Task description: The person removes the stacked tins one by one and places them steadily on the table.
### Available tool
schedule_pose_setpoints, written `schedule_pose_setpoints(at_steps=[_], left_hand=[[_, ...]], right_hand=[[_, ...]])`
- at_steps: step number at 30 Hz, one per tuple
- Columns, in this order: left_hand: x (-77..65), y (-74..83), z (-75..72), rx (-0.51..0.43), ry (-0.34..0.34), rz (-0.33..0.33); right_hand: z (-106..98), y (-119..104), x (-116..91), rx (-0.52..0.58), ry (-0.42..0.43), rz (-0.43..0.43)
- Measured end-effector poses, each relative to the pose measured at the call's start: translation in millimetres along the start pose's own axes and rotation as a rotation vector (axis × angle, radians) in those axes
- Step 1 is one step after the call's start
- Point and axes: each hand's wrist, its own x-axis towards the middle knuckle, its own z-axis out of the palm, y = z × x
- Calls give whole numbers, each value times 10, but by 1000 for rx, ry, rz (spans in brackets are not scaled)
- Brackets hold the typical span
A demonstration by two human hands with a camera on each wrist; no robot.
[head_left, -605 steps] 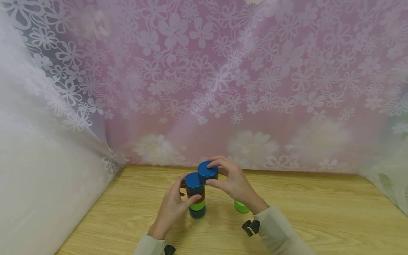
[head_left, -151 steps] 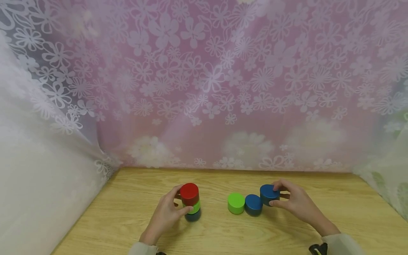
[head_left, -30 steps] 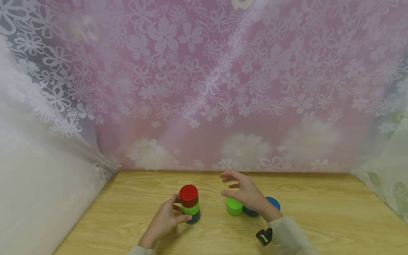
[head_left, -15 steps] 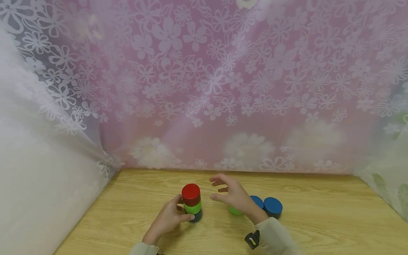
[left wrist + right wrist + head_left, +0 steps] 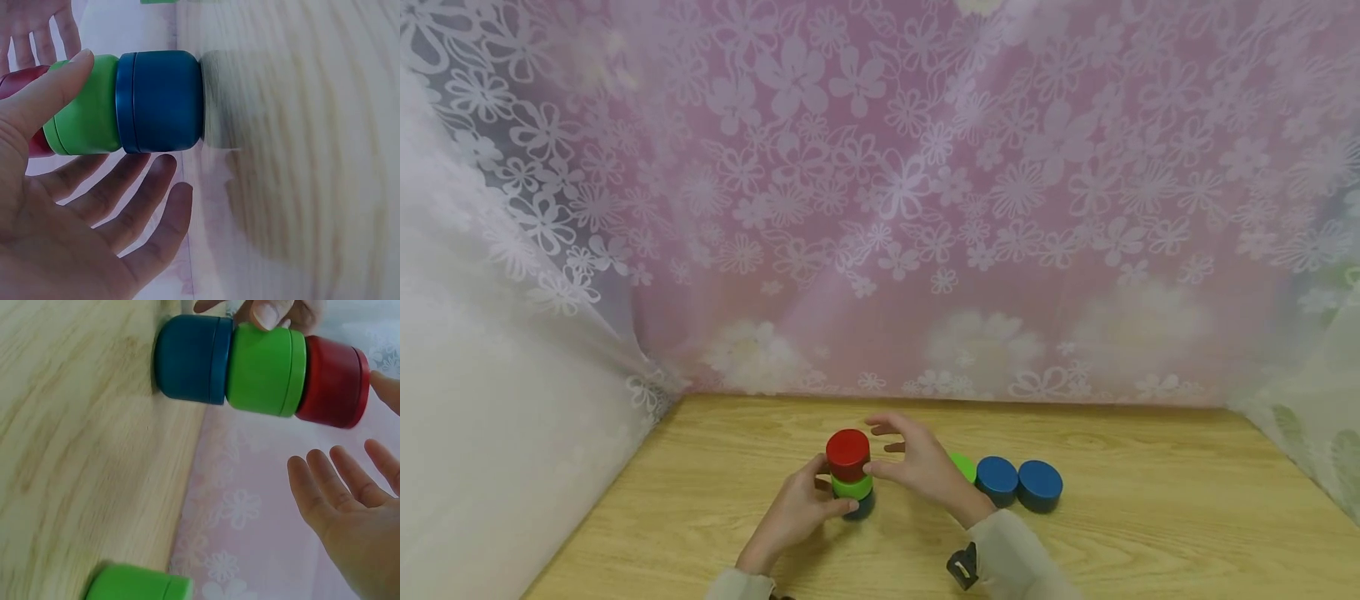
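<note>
Three round lidded tins stand stacked upright: a blue tin [image 5: 164,100] at the bottom, a green tin [image 5: 261,369] in the middle, a red tin [image 5: 848,450] on top. My left hand [image 5: 797,504] grips the stack from the left, its thumb lying across the green tin in both wrist views and its fingers on the far side. At the stack's right, my right hand [image 5: 921,467] is spread around the red tin without gripping it. Its thumb tip is right at the red lid's edge in the right wrist view, with the other fingers apart from the tin.
Right of the stack, a second green tin [image 5: 962,468], partly behind my right hand, and two blue tins, one in the middle [image 5: 997,479] and one at the end [image 5: 1040,486], stand in a row on the wooden table [image 5: 1150,508]. A flowered curtain [image 5: 925,208] hangs behind.
Earlier the stack had a blue tin on its red one; both blue tins now stand at right. After releasing the last, my right hand moved left to the red tin. My left hand stays.
</note>
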Motion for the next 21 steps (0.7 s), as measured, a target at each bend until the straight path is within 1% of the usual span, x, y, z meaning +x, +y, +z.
schedule_pose_setpoints(at_steps=[5,9,16,21], left_hand=[[7,0,-11,13,-2,15],[11,8,-10,11,-7,20],[19,10,0,-20,-14,32],[22,6,-1,-12,-5,35]], right_hand=[[78,-11,39,30,-12,36],[125,-15,55,42,-12,41],[178,-17,76,43,-16,58],[199,-6,82,45,-15,60]])
